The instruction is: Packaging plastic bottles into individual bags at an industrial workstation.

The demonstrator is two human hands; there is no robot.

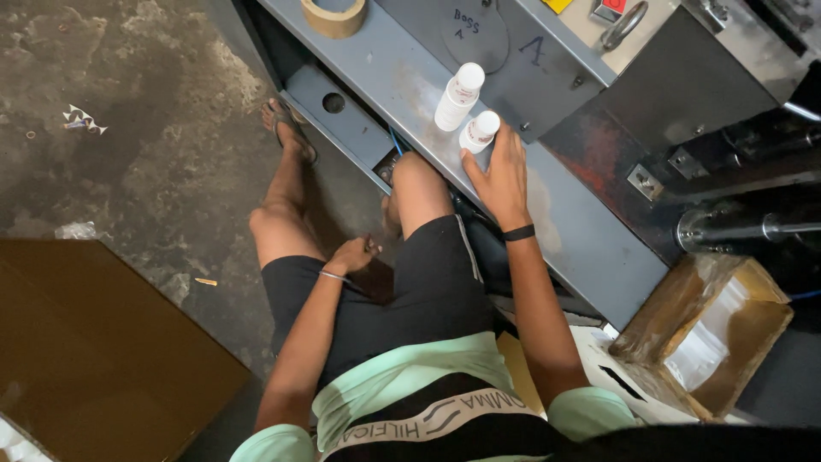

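The person sits on a low seat in front of a grey metal machine, and the work in hand is at the flat grey metal ledge of this machine. Two white plastic bottles stand upright there, close beside each other: a taller white bottle with a white cap and a shorter white bottle with a white cap. The right hand, with a black band on its wrist, lies on the ledge with the fingers stretched out. Its fingertips touch the side of the shorter bottle, but they are not closed around it, so the hand is open and grips nothing.

The left hand hangs between the knees, over the black shorts, with the fingers loosely curled. I cannot tell if it holds something small or nothing.

In my judgement the step is the first contact with the shorter bottle. To lift it, the thumb and fingers need to come around its body, and with care, because the taller bottle stands just beside it and can fall easily.

A roll of brown tape lies further along the ledge, well apart from the bottles, and an open cardboard box stands at the person's right side
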